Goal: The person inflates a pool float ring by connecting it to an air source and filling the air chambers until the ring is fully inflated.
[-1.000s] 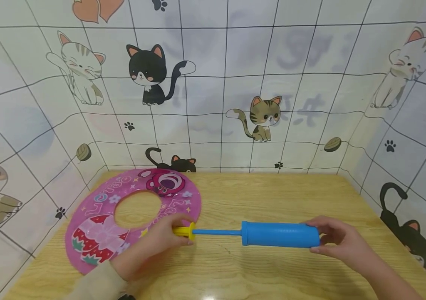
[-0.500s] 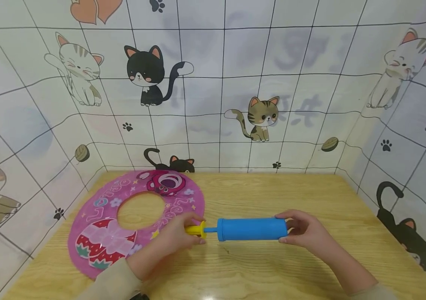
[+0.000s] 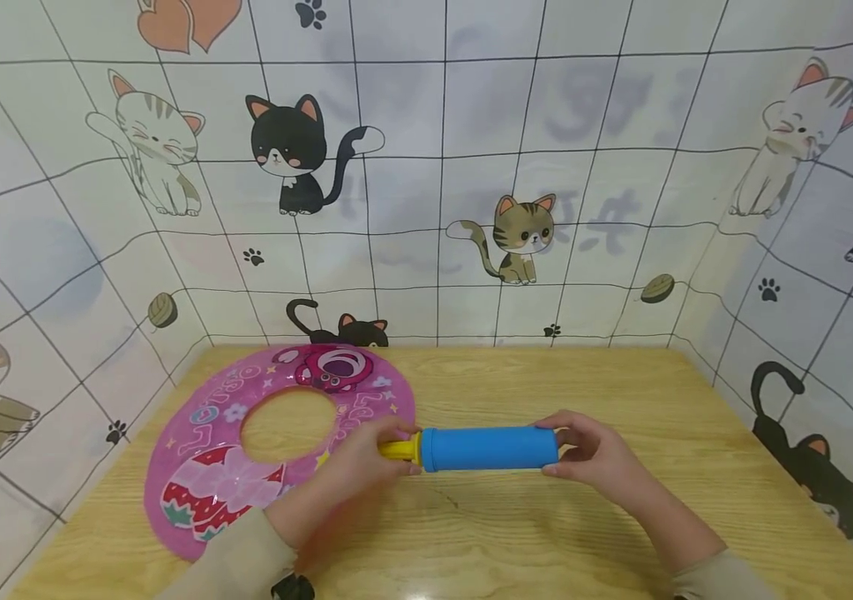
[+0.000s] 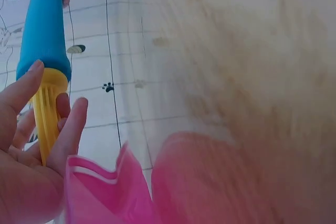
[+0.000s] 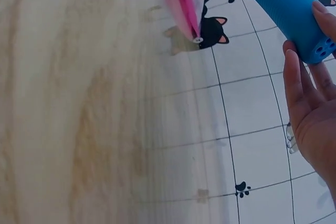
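A hand pump with a blue barrel (image 3: 492, 449) and a yellow handle (image 4: 47, 108) lies level between both hands, above the table. My left hand (image 3: 366, 458) grips the yellow handle, which sits right against the barrel's end; the blue rod is hidden inside. At the barrel's other end, my right hand (image 3: 595, 454) pinches the blue cap between thumb and fingers. Several small holes show on that end face in the right wrist view. Behind the left forearm lies a pink swim ring (image 3: 202, 417), printed with strawberries and a bear.
A wood-grain table (image 3: 516, 533) carries the ring at its left side. White grid-patterned sheets with printed cats (image 3: 524, 233) stand along the back and both sides of the table.
The right hand has moved left with the blue barrel, pushing the rod fully in until the barrel meets the yellow handle. The left hand has shifted slightly right.
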